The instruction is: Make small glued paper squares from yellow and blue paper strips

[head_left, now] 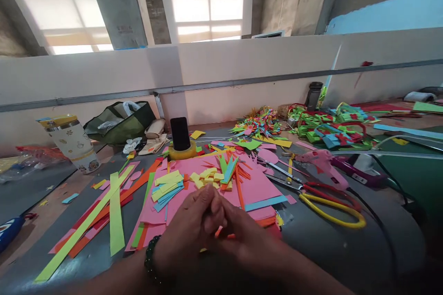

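Low in the middle of the view, my left hand [188, 216], a dark beaded bracelet at its wrist, meets my right hand [238, 228]. Their fingers are closed and pressed together; whatever lies between them, if anything, is hidden. Both are over a stack of pink sheets [258, 184]. Just beyond the fingertips lies a pile of small folded yellow paper pieces [208, 176]. Left of it are short yellow strips [169, 179] on top of blue ones [168, 197]. Green and blue strips [229, 169] and thin orange spikes stand to the right.
Scissors [332, 209] with yellow and red handles and a pink glue gun [325, 166] lie at right. Long paper strips [116, 212] spread at left, near a tumbler [74, 145]. A phone [180, 133] leans upright on a tape roll [182, 151]. Colourful paper crafts [332, 126] sit behind.
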`<act>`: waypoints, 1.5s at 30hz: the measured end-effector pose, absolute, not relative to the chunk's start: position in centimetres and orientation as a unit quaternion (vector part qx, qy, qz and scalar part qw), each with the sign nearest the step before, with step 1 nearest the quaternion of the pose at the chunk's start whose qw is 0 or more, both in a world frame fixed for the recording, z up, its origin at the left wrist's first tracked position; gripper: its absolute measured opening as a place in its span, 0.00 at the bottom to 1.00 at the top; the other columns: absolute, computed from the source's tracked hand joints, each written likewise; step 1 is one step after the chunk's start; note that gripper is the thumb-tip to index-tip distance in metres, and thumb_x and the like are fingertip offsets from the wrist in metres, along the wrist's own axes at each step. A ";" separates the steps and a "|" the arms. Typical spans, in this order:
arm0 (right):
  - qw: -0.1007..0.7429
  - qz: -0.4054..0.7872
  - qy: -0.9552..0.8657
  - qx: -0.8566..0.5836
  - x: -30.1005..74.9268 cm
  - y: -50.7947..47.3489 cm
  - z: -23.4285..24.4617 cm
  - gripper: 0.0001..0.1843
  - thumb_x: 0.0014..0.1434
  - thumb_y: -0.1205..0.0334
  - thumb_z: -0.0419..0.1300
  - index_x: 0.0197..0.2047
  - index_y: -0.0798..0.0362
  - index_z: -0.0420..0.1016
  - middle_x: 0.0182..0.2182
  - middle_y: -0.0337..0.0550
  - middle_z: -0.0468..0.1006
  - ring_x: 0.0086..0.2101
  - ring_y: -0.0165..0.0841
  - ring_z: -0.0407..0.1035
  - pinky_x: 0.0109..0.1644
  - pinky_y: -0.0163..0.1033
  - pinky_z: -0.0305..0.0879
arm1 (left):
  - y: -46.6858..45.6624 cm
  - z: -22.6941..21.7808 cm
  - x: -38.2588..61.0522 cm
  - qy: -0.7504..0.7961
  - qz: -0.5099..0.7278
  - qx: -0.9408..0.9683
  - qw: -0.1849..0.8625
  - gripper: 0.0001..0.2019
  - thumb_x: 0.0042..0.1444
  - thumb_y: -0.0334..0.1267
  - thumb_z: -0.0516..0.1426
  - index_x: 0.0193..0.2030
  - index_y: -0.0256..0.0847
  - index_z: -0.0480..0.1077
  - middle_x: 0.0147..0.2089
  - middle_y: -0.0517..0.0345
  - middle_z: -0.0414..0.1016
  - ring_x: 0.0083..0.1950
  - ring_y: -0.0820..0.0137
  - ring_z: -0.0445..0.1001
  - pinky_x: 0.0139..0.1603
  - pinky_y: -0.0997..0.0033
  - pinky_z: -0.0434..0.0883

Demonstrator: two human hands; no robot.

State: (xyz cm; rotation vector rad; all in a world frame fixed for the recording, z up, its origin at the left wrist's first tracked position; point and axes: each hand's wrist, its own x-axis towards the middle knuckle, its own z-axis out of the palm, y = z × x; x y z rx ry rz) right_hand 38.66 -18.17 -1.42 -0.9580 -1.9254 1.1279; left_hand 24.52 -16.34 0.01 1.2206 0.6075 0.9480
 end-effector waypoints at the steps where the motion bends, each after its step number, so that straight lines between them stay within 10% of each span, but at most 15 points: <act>1: 0.333 0.451 -0.745 -0.362 38.2 -17.9 -1.5 0.14 0.58 0.57 0.57 0.46 0.54 0.69 0.28 0.37 0.68 0.28 0.26 0.61 0.29 0.30 0.60 | -16.1 0.4 24.4 0.259 0.428 0.522 0.691 0.19 0.60 0.50 0.51 0.23 0.41 0.57 0.17 0.68 0.50 0.22 0.76 0.53 0.29 0.75 0.61; 8: 0.362 0.264 -0.750 -0.487 45.2 -16.5 -1.4 0.17 0.63 0.55 0.49 0.32 0.55 0.73 0.28 0.39 0.74 0.29 0.28 0.64 0.35 0.32 0.59 | -11.4 1.8 15.9 0.377 0.557 0.408 0.617 0.18 0.56 0.47 0.56 0.22 0.40 0.58 0.16 0.71 0.46 0.19 0.78 0.47 0.27 0.78 0.63; 12: 0.348 0.217 -0.723 -0.556 47.4 -17.2 -1.1 0.17 0.62 0.53 0.50 0.31 0.54 0.73 0.26 0.39 0.72 0.28 0.29 0.64 0.32 0.32 0.57 | -12.3 1.3 15.9 0.455 0.530 0.607 0.379 0.08 0.50 0.44 0.60 0.32 0.42 0.71 0.28 0.60 0.70 0.27 0.73 0.62 0.30 0.75 0.65; 14: 0.312 0.243 -0.745 -0.538 46.3 -17.5 -1.1 0.18 0.63 0.52 0.49 0.31 0.54 0.73 0.23 0.37 0.70 0.25 0.28 0.61 0.29 0.32 0.55 | -13.5 0.7 18.9 0.418 0.388 0.771 0.285 0.29 0.46 0.37 0.62 0.57 0.50 0.64 0.56 0.53 0.69 0.44 0.65 0.69 0.48 0.64 0.67; 17: 0.306 0.251 -0.778 -0.488 44.2 -16.9 -1.3 0.18 0.65 0.54 0.47 0.31 0.54 0.71 0.23 0.36 0.69 0.25 0.26 0.59 0.29 0.31 0.55 | -13.6 -0.5 24.3 0.296 0.187 0.915 0.199 0.48 0.39 0.42 0.65 0.67 0.52 0.48 0.70 0.50 0.48 0.67 0.50 0.49 0.64 0.42 0.45; 21: 0.374 0.234 -0.751 -0.491 44.0 -14.3 -1.7 0.18 0.64 0.55 0.47 0.27 0.55 0.67 0.19 0.35 0.65 0.22 0.26 0.57 0.27 0.32 0.54 | -10.4 -1.3 27.4 0.317 0.139 0.933 0.104 0.53 0.39 0.51 0.64 0.69 0.44 0.42 0.71 0.42 0.42 0.70 0.48 0.41 0.64 0.36 0.36; 28: 0.442 0.261 -0.701 -0.495 45.9 -13.1 -1.9 0.17 0.63 0.53 0.47 0.32 0.55 0.70 0.16 0.33 0.64 0.19 0.26 0.57 0.24 0.32 0.53 | -11.3 -1.7 26.0 0.351 0.195 0.911 0.093 0.42 0.35 0.69 0.57 0.53 0.41 0.67 0.53 0.42 0.65 0.56 0.50 0.62 0.55 0.48 0.59; 36: 0.444 0.245 -0.710 -0.488 45.2 -14.0 -2.5 0.17 0.64 0.52 0.48 0.32 0.54 0.70 0.17 0.33 0.65 0.21 0.26 0.59 0.27 0.32 0.55 | -13.7 -2.7 25.7 0.373 0.167 0.892 0.194 0.14 0.50 0.47 0.58 0.40 0.42 0.68 0.42 0.54 0.67 0.39 0.66 0.67 0.36 0.69 0.65; 45: 0.431 0.237 -0.689 -0.532 48.1 -16.1 -3.1 0.18 0.63 0.49 0.48 0.35 0.54 0.71 0.17 0.34 0.65 0.20 0.27 0.59 0.26 0.32 0.55 | -10.5 -2.0 24.4 0.398 0.224 0.829 0.322 0.11 0.54 0.43 0.54 0.41 0.40 0.66 0.33 0.60 0.69 0.31 0.72 0.66 0.30 0.74 0.64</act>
